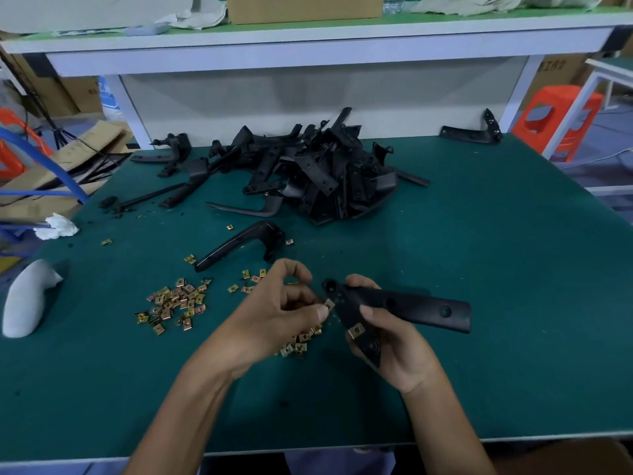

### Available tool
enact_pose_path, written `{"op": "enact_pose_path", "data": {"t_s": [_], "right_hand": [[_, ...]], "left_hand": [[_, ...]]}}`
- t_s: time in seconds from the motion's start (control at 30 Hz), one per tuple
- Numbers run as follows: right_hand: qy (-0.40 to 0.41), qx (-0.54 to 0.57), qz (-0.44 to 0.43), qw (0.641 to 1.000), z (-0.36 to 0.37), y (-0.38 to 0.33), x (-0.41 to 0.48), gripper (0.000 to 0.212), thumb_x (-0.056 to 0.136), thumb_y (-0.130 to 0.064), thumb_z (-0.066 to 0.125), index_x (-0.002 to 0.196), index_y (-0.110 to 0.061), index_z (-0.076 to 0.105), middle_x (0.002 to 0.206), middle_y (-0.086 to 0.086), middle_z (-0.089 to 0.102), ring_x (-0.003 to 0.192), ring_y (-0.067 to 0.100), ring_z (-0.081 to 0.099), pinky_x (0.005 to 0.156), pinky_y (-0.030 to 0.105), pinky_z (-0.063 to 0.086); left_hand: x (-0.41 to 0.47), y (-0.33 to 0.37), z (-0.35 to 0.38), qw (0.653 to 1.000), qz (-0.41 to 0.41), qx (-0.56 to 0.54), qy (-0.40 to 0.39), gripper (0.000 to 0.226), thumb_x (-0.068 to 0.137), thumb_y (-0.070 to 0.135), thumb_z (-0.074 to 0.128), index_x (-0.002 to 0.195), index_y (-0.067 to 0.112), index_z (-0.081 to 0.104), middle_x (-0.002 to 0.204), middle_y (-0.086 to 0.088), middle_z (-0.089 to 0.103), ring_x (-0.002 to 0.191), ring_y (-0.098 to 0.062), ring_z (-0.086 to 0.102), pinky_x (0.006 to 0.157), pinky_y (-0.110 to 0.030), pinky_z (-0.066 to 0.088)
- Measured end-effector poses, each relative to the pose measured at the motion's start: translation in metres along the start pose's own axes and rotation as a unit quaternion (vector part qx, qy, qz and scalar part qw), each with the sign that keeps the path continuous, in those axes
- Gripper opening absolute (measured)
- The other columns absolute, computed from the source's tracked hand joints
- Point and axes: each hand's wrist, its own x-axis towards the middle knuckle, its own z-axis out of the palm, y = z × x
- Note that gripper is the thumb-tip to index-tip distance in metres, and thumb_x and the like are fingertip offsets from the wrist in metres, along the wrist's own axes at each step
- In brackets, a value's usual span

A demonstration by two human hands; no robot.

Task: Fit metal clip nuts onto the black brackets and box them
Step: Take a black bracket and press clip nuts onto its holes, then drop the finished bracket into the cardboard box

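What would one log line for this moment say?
left hand: pinches clip nut; right hand: holds black bracket; fitted nut: on bracket; step: fitting

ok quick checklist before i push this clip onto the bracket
1. Grip on the bracket by the right hand: ok.
2. Pinch on the clip by the left hand: ok.
3. Angle of the clip against the bracket edge: cannot tell.
4. Seating of the fitted clip lower down: ok, looks flat.
5. Supply of loose clips nearby: ok.
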Motion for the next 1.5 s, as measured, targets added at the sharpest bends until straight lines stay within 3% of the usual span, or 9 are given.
{"op": "enact_pose_path", "data": {"t_s": [0.1,0.2,0.43,0.6,0.8,0.97,1.1,1.23,1.5], "right_hand": [[0.006,0.010,-0.030,0.999,0.002,-0.001,0.002,0.034,0.081,-0.012,0.070,0.113,-0.024,0.071,0.112,0.003,0.071,0.079,0.014,0.068,0.058,0.024,0.054],[0.026,-0.013,-0.047,0.998,0.002,0.002,0.004,0.034,0.086,-0.007,0.067,0.115,-0.026,0.069,0.118,0.004,0.070,0.095,0.016,0.070,0.070,0.026,0.056],[0.009,-0.065,-0.038,0.997,0.000,0.003,0.005,0.046,0.081,-0.020,0.083,0.122,-0.027,0.063,0.123,0.008,0.067,0.097,0.020,0.067,0.070,0.029,0.056],[0.002,-0.056,-0.026,0.998,0.001,0.003,0.003,0.037,0.082,-0.015,0.074,0.117,-0.026,0.067,0.117,0.005,0.070,0.088,0.016,0.068,0.065,0.027,0.055],[-0.020,-0.033,-0.026,0.999,-0.001,0.001,0.001,0.037,0.085,-0.012,0.070,0.120,-0.025,0.067,0.118,0.005,0.069,0.084,0.016,0.068,0.061,0.027,0.055],[-0.009,-0.098,-0.024,0.995,-0.005,0.004,0.004,0.047,0.082,-0.023,0.083,0.123,-0.027,0.062,0.122,0.007,0.067,0.090,0.019,0.068,0.062,0.031,0.056],[0.028,-0.172,-0.054,0.983,-0.002,0.011,0.008,0.045,0.086,-0.018,0.078,0.126,-0.025,0.059,0.121,0.011,0.068,0.089,0.024,0.068,0.065,0.034,0.057],[0.080,-0.258,-0.131,0.954,0.002,0.019,0.009,0.044,0.085,-0.014,0.075,0.125,-0.029,0.062,0.122,0.004,0.069,0.102,0.022,0.070,0.073,0.031,0.057],[0.101,-0.295,-0.160,0.936,0.000,0.023,0.010,0.045,0.081,-0.008,0.075,0.118,-0.031,0.066,0.116,0.000,0.069,0.101,0.016,0.069,0.075,0.026,0.057]], "left_hand": [[0.003,-0.008,0.023,0.988,-0.005,-0.121,0.100,0.014,0.089,0.004,0.070,0.094,0.013,0.061,0.082,-0.005,0.065,0.076,-0.016,0.057,0.066,-0.024,0.051],[0.006,-0.018,0.046,0.954,-0.017,-0.247,0.172,0.011,0.092,0.000,0.063,0.091,0.011,0.063,0.086,-0.008,0.064,0.082,-0.022,0.055,0.074,-0.033,0.046],[0.005,-0.015,0.024,0.972,-0.031,-0.174,0.155,0.020,0.090,-0.001,0.067,0.103,0.011,0.058,0.084,-0.007,0.061,0.064,-0.012,0.054,0.056,-0.023,0.047],[0.000,-0.013,0.009,0.993,-0.025,-0.069,0.097,0.033,0.087,0.004,0.074,0.110,0.014,0.053,0.081,-0.006,0.067,0.058,-0.013,0.051,0.058,-0.027,0.044],[0.003,-0.011,0.015,0.985,-0.015,-0.145,0.094,0.031,0.086,-0.001,0.071,0.107,0.012,0.053,0.076,-0.006,0.066,0.053,-0.011,0.050,0.052,-0.021,0.045],[0.002,-0.019,0.016,0.969,-0.050,-0.202,0.134,0.032,0.080,0.001,0.076,0.104,0.012,0.057,0.076,-0.004,0.067,0.053,-0.008,0.051,0.048,-0.019,0.043],[0.007,-0.029,0.023,0.942,-0.073,-0.246,0.219,0.035,0.074,0.008,0.081,0.104,0.012,0.063,0.074,0.000,0.072,0.060,-0.009,0.062,0.053,-0.020,0.044],[0.012,-0.034,0.028,0.955,-0.056,-0.125,0.263,0.043,0.075,0.025,0.087,0.109,0.030,0.062,0.084,0.003,0.076,0.075,-0.007,0.073,0.056,-0.015,0.051],[0.023,-0.042,0.034,0.954,-0.031,-0.092,0.283,0.040,0.075,0.013,0.085,0.106,0.028,0.065,0.071,0.004,0.072,0.071,-0.012,0.072,0.061,-0.018,0.053]]}}
